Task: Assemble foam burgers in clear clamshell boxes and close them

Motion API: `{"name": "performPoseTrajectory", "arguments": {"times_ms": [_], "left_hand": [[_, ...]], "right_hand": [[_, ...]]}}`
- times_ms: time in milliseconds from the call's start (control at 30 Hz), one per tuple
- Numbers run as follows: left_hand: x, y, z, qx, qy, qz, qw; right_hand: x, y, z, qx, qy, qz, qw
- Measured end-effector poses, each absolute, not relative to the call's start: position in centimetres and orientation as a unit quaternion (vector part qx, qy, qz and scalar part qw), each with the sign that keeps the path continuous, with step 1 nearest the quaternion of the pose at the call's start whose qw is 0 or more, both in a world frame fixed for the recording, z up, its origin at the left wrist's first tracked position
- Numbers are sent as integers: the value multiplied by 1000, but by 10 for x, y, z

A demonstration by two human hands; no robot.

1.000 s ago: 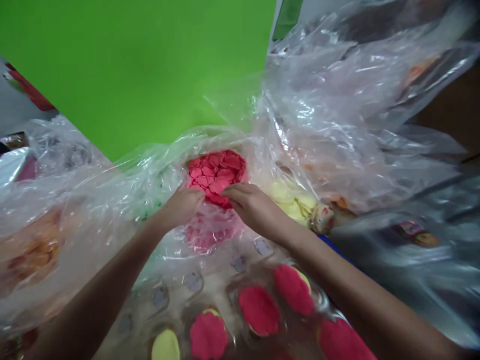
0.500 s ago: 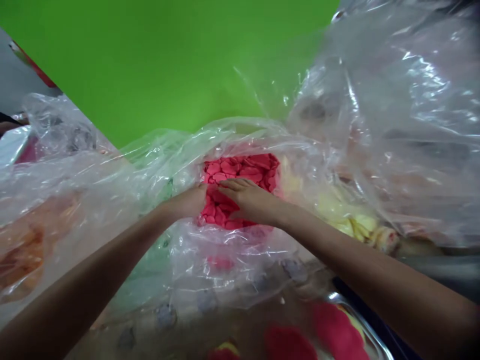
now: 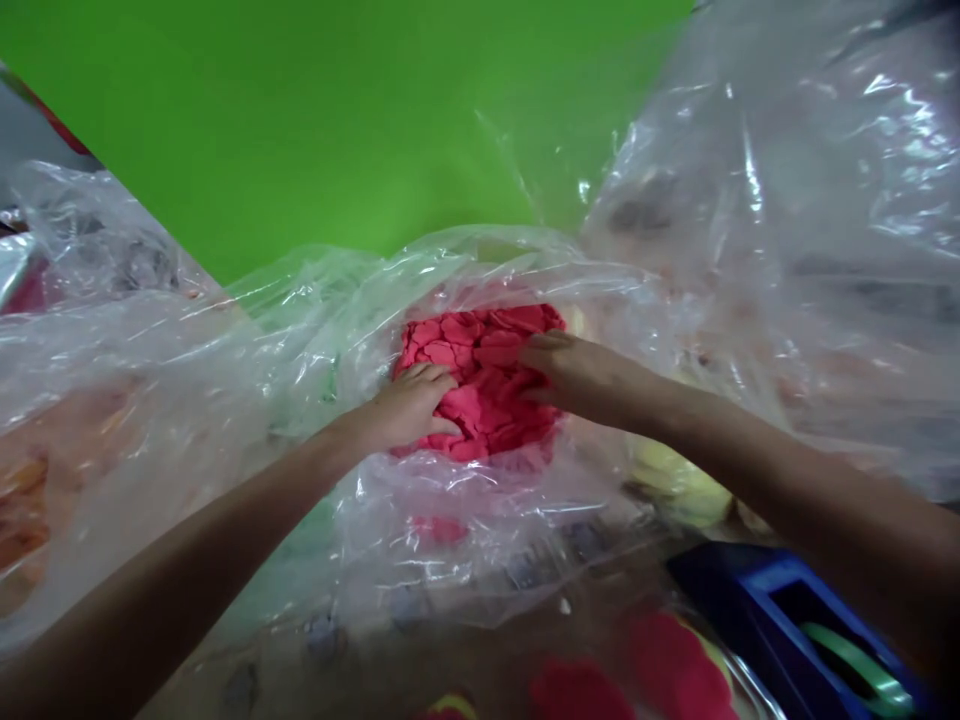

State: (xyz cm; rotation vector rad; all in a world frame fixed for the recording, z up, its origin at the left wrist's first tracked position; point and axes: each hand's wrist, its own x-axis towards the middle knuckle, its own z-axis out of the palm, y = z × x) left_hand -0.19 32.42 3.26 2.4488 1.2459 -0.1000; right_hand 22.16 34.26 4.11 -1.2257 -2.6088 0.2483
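Note:
A packed heap of thin red petal-like pieces [image 3: 495, 400] fills a squarish opening in a clear plastic bag [image 3: 457, 490]. My left hand [image 3: 416, 402] rests on the left side of the heap, its fingers and thumb spread apart and nothing held. At the opposite side, my right hand [image 3: 574, 372] reaches over the pieces with its fingers stretched out and apart. Its fingertips touch the heap or hover just above; a slight blur hides which. I see nothing gripped in it.
Loose clear plastic sheeting [image 3: 795, 270] spreads to both sides. Orange pieces [image 3: 26, 510] show at the left, yellow pieces [image 3: 679, 480] at the right. In front lie red flower-shaped pieces [image 3: 667, 665] and a blue tape dispenser [image 3: 757, 590]. A green board [image 3: 337, 120] stands behind.
My right hand has moved right, from the middle of the red heap to its right side. My left hand has come further onto the heap. The blue tape dispenser shows more fully.

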Motion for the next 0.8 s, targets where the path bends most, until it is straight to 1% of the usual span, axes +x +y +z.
{"name": "performPoseTrajectory", "arguments": {"times_ms": [33, 100, 167, 233, 300, 333, 400, 467, 567, 633, 733, 800], "left_hand": [[-1, 323, 31, 882, 433, -16, 183], [1, 319, 30, 873, 445, 31, 196], [3, 318, 33, 835, 493, 72, 234], [3, 321, 36, 796, 534, 110, 261], [0, 328, 37, 761, 570, 155, 268], [-2, 333, 36, 739, 591, 181, 268], [-8, 342, 33, 704, 624, 218, 258], [-12, 347, 30, 702, 633, 229, 233], [-9, 343, 29, 741, 597, 238, 191], [0, 334, 32, 817, 516, 206, 157], [17, 324, 36, 920, 373, 73, 99], [24, 323, 35, 937, 341, 1, 75]], "right_hand": [[227, 344, 41, -441, -885, 82, 128], [234, 345, 44, -499, -856, 78, 112], [235, 344, 47, -558, -808, 111, 155], [231, 340, 52, -586, -747, 196, 244], [225, 335, 58, -564, -681, 338, 323], [222, 331, 61, -546, -640, 419, 341], [219, 322, 65, -514, -558, 552, 346], [220, 312, 68, -507, -497, 612, 349], [228, 301, 68, -516, -457, 623, 370], [235, 294, 67, -513, -437, 630, 387], [242, 283, 69, -491, -397, 659, 408], [244, 273, 74, -476, -376, 680, 411]]}}
